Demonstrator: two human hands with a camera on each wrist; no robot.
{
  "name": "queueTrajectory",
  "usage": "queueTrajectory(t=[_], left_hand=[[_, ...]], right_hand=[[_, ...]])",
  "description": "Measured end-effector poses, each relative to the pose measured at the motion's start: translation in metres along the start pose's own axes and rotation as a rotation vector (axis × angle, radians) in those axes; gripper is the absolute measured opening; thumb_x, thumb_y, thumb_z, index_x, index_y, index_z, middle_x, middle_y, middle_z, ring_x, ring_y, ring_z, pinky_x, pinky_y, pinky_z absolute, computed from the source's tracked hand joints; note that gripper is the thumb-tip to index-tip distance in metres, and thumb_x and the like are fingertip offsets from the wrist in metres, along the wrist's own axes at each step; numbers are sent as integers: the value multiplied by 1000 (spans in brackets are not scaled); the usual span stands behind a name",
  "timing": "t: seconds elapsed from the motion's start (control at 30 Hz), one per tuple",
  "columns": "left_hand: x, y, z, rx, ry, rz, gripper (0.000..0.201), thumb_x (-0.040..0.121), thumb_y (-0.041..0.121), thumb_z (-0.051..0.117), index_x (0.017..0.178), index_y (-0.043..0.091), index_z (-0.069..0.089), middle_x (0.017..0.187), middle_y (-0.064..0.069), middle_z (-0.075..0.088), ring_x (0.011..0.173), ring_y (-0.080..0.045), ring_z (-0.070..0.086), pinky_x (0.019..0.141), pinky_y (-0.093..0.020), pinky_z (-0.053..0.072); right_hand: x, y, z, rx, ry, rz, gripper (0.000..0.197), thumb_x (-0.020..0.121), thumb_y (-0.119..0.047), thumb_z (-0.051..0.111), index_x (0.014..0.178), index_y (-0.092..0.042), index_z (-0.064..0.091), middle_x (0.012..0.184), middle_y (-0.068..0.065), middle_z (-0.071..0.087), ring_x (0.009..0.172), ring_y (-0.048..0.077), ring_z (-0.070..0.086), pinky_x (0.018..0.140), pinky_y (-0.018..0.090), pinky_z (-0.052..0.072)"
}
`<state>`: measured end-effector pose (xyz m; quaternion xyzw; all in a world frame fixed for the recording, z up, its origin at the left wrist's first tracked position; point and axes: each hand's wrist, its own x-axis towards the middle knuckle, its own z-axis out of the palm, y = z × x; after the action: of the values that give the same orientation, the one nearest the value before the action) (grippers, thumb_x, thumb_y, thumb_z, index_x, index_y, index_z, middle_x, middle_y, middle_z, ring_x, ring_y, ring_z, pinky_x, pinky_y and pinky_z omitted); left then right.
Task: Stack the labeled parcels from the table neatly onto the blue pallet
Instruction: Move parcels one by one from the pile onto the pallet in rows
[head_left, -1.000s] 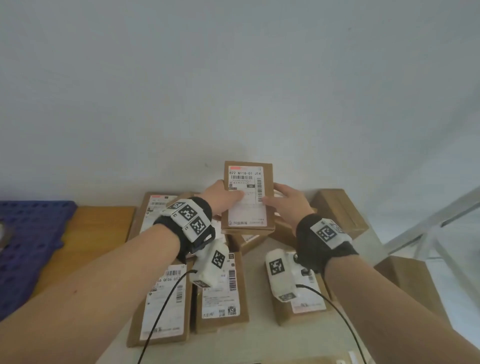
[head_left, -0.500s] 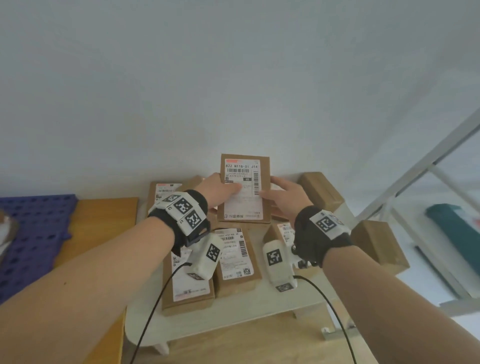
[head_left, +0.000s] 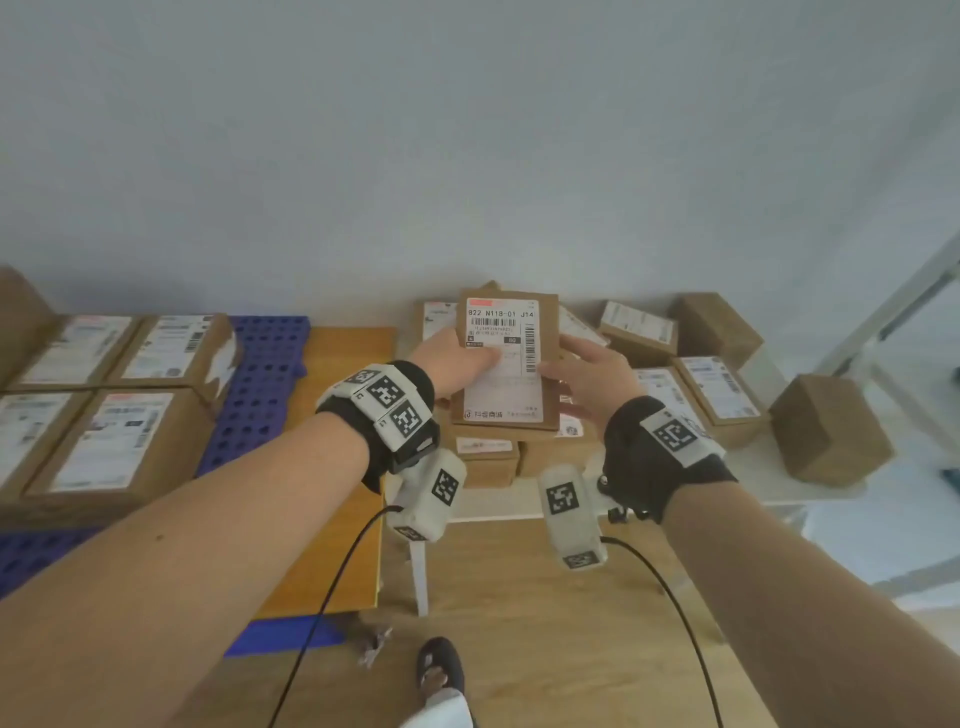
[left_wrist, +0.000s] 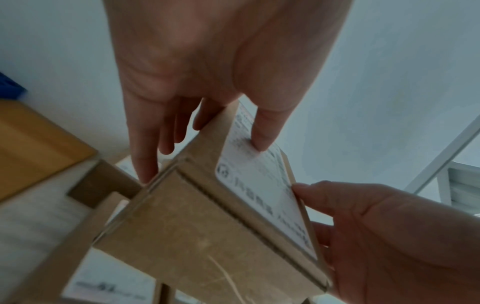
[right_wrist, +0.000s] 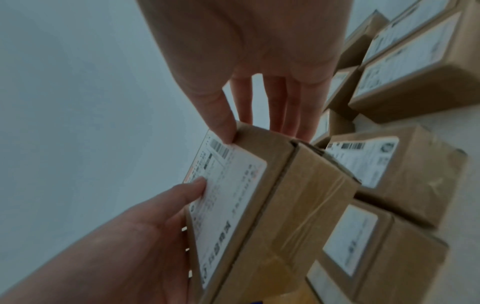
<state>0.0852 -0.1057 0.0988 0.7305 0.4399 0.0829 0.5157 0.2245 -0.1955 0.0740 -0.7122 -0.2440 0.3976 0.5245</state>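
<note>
I hold a flat brown parcel (head_left: 506, 364) with a white label up in the air, in front of the white table (head_left: 769, 491). My left hand (head_left: 457, 361) grips its left edge, thumb on the label (left_wrist: 259, 185) and fingers underneath. My right hand (head_left: 587, 371) pinches its right edge, thumb on the top face (right_wrist: 226, 131) and fingers behind. Several more labeled parcels (head_left: 717, 395) lie on the table. The blue pallet (head_left: 265, 384) is to the left, with several parcels (head_left: 119, 441) lying flat on it.
An orange board (head_left: 343, 415) lies between pallet and table. A brown box (head_left: 828, 431) sits tilted at the table's right end. A white frame (head_left: 914, 301) leans at far right. My slippered foot (head_left: 441, 670) stands on the wooden floor. A pale wall runs behind everything.
The parcel has come off the table pile and towards me, still held by both hands. My view has pulled back and swung left, bringing the loaded pallet into sight.
</note>
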Motion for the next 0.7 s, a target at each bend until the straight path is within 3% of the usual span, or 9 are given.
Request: queueTrajectory(t=[0.07,0.17,0.27,0.37,0.47,0.53,0.7], left_hand=[[-25,-10,-11,2,44,-27,5,97,29,49,95,25,52,107,0,61,93,-20,60,74,-32,52],[-53,-28,-32,50,114,-59,17,96,30,50,80,26,45,109,-3,60,104,-26,60,86,-38,52],[-71,-46,-57,67,169,-75,11,95,31,51,101,22,49,121,-7,60,109,-27,59,84,-34,51],[-80,-67,-84,54,207,-91,35,93,35,53,122,16,54,125,-5,61,108,-24,61,88,-33,51],[-85,-85,-116,73,245,-68,40,93,36,52,128,17,55,128,-4,60,111,-23,60,94,-34,48],[-86,-96,-142,92,276,-59,39,94,36,51,126,17,57,127,-3,60,111,-23,59,97,-35,47],[-74,-134,-219,108,311,-42,36,92,35,55,122,15,60,126,-6,62,111,-24,60,96,-35,47]], right_hand=[[-14,6,19,11,-32,11,52,87,-5,61,135,-18,50,112,3,69,98,20,67,82,36,57],[-34,8,51,5,-78,19,52,87,-6,61,136,-20,50,115,4,68,101,20,66,78,33,56],[-46,3,81,7,-136,0,48,87,-3,60,132,-18,53,114,3,68,103,22,65,85,38,56],[-49,-5,114,-47,-185,-41,44,88,-5,59,129,-19,56,113,0,68,104,22,65,88,41,55],[-47,-15,152,-133,-211,-92,54,85,-10,64,136,-20,49,121,2,65,108,23,63,93,43,52],[-45,-24,180,-190,-212,-122,58,84,-14,65,138,-21,46,129,2,60,116,22,58,95,37,48],[-27,-42,264,-148,-221,-126,62,83,-12,65,140,-23,45,134,4,56,118,21,56,70,23,42]])
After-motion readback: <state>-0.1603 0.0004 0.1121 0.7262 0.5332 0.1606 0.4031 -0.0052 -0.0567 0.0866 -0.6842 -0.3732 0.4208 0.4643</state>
